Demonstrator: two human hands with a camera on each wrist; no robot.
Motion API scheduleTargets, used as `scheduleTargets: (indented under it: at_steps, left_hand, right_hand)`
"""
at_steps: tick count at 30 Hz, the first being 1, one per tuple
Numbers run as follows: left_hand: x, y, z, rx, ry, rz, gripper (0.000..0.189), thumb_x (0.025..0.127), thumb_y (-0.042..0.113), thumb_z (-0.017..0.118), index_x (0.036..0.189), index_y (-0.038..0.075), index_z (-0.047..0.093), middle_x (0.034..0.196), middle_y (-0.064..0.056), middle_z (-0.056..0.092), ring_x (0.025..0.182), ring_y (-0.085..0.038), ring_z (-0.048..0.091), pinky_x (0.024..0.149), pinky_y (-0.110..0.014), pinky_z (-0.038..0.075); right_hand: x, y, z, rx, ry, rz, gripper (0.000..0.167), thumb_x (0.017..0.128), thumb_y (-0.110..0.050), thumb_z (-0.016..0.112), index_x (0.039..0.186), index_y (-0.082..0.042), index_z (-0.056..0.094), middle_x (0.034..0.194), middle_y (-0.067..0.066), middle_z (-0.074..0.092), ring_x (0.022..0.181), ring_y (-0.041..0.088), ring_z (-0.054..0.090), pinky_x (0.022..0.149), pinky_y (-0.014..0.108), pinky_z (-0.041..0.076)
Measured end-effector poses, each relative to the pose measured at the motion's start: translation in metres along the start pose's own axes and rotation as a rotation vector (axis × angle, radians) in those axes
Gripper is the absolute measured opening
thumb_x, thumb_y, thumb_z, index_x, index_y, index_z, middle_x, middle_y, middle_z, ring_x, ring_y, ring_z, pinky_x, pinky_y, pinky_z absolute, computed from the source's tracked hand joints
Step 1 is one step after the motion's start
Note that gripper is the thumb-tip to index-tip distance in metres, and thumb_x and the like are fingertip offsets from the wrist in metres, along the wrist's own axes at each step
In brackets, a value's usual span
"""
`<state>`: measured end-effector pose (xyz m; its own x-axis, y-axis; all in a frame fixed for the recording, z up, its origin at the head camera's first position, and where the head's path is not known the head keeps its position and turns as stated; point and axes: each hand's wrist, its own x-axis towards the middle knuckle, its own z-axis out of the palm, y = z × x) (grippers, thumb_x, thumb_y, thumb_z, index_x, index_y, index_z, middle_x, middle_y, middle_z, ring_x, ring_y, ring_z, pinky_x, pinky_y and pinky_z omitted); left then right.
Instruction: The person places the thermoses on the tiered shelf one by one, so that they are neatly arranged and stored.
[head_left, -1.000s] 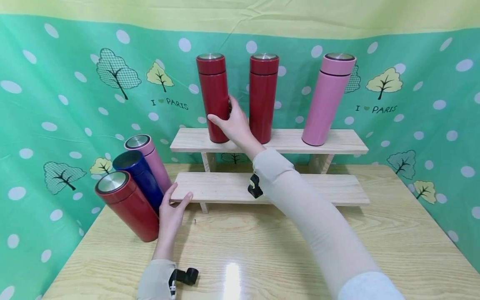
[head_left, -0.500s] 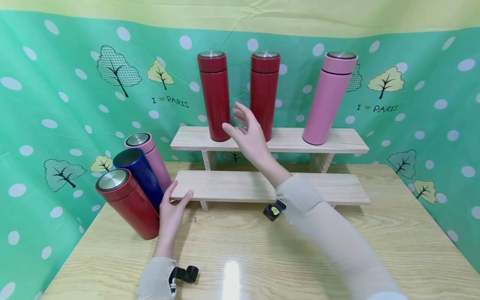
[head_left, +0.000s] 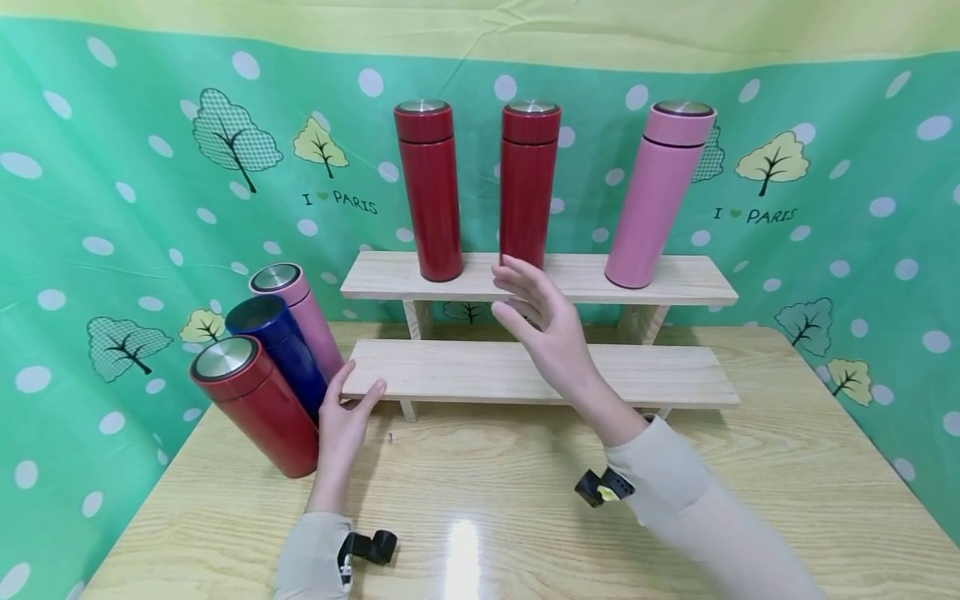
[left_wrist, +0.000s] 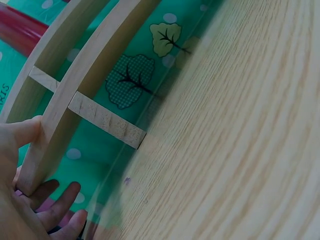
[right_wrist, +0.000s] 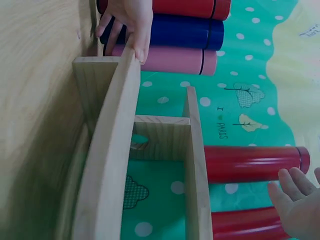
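Observation:
My left hand point(head_left: 345, 425) grips the left end of the lower tier of a two-tier wooden shelf point(head_left: 450, 371). In the left wrist view its thumb lies on the board's edge and the other fingers reach around the end. My right hand point(head_left: 551, 333) is in the air in front of the shelf, fingers spread, holding nothing. On the upper tier point(head_left: 382, 277) stand a left red thermos point(head_left: 431, 200), a middle red thermos point(head_left: 528, 183) and a pink thermos point(head_left: 654, 208). The right fingertips overlap the base of the middle one in the head view.
Left of the shelf, a red thermos point(head_left: 266, 421), a blue thermos point(head_left: 288, 350) and another pink thermos point(head_left: 313, 325) stand close together beside my left hand. A green patterned cloth point(head_left: 225, 225) hangs behind the wooden table point(head_left: 465, 483).
My right hand has let go of the left red thermos and moved down and right, away from it. The left hand stays on the shelf end.

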<state>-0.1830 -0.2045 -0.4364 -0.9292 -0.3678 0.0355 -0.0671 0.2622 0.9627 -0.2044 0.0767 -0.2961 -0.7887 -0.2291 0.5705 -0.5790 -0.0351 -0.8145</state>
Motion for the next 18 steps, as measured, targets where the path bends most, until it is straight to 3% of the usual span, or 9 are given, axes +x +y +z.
scheduleTargets:
  at_steps: [8,18]
  left_hand:
    - [0.000,0.002,0.001,-0.007,-0.007,-0.008,0.074,0.091,0.040,0.072,0.154,0.022,0.037,0.159,-0.010,0.027,0.107,-0.031,0.057,0.078,-0.019,0.043]
    - [-0.002,0.001,0.000,0.002,0.002,-0.008,0.073,0.091,0.039,0.072,0.154,0.021,0.038,0.158,-0.011,0.028,0.108,-0.031,0.057,0.079,-0.021,0.043]
  right_hand:
    - [-0.038,0.000,-0.023,0.026,0.041,0.017,0.050,0.096,0.004,0.058,0.144,-0.001,0.046,0.137,0.016,0.056,0.126,0.026,0.053,0.106,0.041,0.041]
    - [-0.070,0.008,-0.051,-0.137,0.055,0.001,0.045,0.096,0.004,0.059,0.140,0.001,0.050,0.134,0.016,0.059,0.124,0.019,0.055,0.103,0.030,0.043]
